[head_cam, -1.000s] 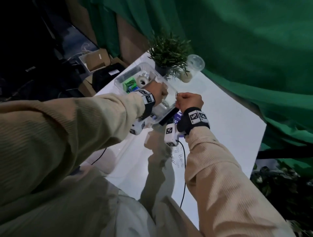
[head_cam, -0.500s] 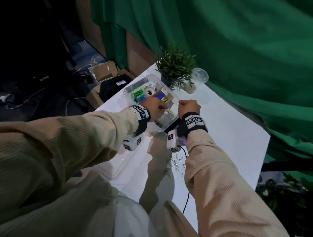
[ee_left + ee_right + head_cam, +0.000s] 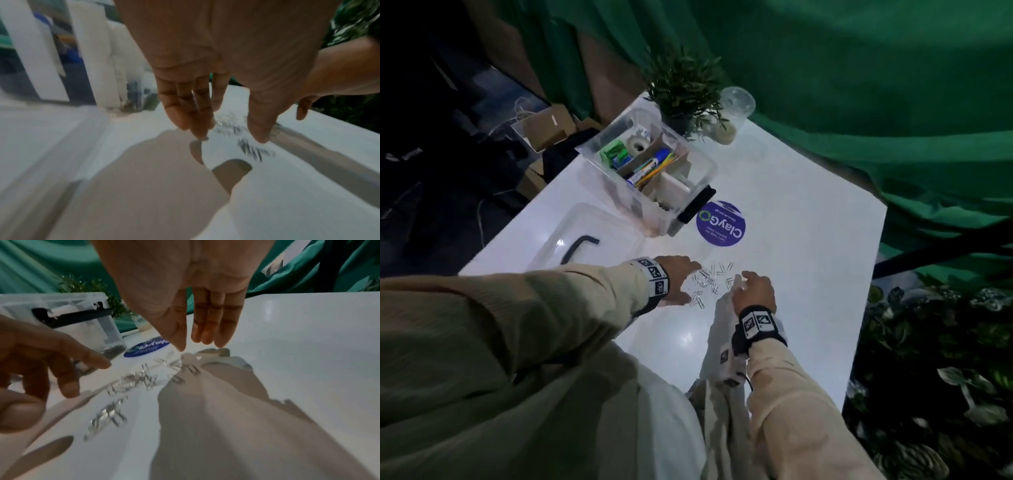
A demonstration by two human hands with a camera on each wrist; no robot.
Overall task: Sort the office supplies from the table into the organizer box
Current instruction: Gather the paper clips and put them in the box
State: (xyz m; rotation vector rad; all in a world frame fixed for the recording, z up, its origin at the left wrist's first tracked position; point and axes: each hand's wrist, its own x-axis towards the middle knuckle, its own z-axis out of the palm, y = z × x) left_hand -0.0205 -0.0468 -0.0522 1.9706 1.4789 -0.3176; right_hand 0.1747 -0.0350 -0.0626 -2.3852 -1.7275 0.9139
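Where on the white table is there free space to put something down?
Bare table lies right of the round purple sticker and the paper clips, out to the edge. Crowded: far-left corner, with organizer box, its lid and the plant.

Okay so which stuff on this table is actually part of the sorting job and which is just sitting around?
Part of the job:
paper clips
organizer box
left hand, right hand, both reaching for the clips

Just lying about:
potted plant
clear cup
purple round sticker
box lid
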